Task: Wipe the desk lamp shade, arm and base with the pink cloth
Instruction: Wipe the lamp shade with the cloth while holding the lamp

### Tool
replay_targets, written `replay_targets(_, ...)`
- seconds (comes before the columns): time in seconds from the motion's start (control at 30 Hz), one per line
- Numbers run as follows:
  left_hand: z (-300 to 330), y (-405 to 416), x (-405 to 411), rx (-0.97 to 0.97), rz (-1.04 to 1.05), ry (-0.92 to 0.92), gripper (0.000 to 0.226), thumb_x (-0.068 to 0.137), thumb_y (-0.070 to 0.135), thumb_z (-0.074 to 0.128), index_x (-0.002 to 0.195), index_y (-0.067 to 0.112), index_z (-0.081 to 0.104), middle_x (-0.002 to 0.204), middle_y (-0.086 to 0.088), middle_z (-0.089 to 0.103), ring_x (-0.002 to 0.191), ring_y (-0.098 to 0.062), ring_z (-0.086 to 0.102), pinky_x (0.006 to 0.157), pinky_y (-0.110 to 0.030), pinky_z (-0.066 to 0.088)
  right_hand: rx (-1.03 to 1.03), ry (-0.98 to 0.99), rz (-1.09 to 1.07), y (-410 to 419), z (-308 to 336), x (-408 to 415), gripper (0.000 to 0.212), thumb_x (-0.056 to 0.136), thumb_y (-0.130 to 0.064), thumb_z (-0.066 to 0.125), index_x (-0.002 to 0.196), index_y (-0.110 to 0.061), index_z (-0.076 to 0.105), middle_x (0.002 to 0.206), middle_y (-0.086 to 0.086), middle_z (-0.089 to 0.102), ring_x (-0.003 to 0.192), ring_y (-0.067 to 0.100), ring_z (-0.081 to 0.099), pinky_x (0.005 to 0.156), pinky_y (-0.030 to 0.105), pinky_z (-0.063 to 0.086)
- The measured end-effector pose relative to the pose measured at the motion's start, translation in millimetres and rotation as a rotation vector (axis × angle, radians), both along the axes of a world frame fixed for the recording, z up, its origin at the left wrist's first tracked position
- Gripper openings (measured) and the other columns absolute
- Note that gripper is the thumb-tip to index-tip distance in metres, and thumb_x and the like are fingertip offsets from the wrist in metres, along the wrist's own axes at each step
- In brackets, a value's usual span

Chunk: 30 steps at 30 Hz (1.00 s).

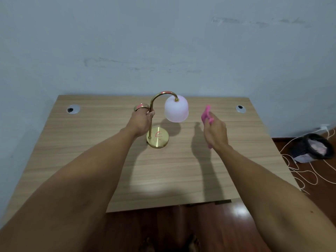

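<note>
A small desk lamp stands near the back middle of the wooden desk [163, 179]. It has a white bell shade [176, 109], a curved gold arm [154, 100] with pink marks on top, and a round gold base [158, 138] with a red scribble. My left hand [141, 122] grips the upright part of the arm, just above the base. My right hand [215, 130] is raised to the right of the shade, apart from it, and holds the pink cloth [206, 114] bunched in its fingers.
A gold ring-shaped thing [141, 106] with a pink mark sits behind my left hand. Two cable grommets [73, 109] [240, 108] lie near the desk's back corners. The wall runs right behind the desk. A black bin [312, 148] and white cables [300, 171] are on the floor at right.
</note>
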<state>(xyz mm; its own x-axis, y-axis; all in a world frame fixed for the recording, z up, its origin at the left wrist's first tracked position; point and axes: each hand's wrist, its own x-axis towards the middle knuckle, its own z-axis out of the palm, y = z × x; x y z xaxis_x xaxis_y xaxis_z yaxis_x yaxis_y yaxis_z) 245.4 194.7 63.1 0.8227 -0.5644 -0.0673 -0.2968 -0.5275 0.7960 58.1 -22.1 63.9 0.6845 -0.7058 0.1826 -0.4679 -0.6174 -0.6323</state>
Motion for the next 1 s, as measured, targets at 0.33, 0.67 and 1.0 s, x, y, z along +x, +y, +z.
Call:
replay_targets(0.33, -0.9, -1.1, -0.5, 0.0, 0.0, -0.027, 0.022, 0.102, 0.023, 0.048, 0.109, 0.007, 0.063, 0.108, -0.011, 0.069, 0.101, -0.024, 0.068, 0.087, -0.028, 0.046, 0.436, -0.4, 0.178, 77.7, 38.9, 76.1, 0.052, 0.096, -0.018, 0.042, 0.144, -0.026, 0.061, 0.143, -0.011, 0.064, 0.137, 0.013, 0.054, 0.114, 0.031, 0.043)
replay_targets(0.67, 2.1, -2.1, -0.7, 0.012, -0.015, -0.078, 0.022, 0.102, 0.022, 0.047, 0.108, 0.009, 0.065, 0.103, -0.007, 0.068, 0.095, -0.02, 0.064, 0.083, -0.023, 0.043, 0.111, -0.249, 0.146, 131.2, -29.3, 55.7, 0.074, 0.103, -0.037, 0.03, 0.166, -0.008, 0.003, 0.174, 0.007, -0.008, 0.162, 0.026, -0.011, 0.13, 0.054, -0.002)
replay_targets(1.0, 0.1, -2.6, 2.8, 0.067, -0.021, -0.123, 0.027, 0.103, 0.024, 0.046, 0.11, 0.007, 0.066, 0.102, -0.004, 0.063, 0.092, -0.017, 0.054, 0.081, -0.022, 0.036, 0.163, -0.272, 0.058, 130.1, -16.8, 68.7, 0.081, 0.096, -0.038, 0.03, 0.167, -0.012, 0.0, 0.175, 0.013, -0.007, 0.162, 0.029, -0.009, 0.13, 0.051, -0.002)
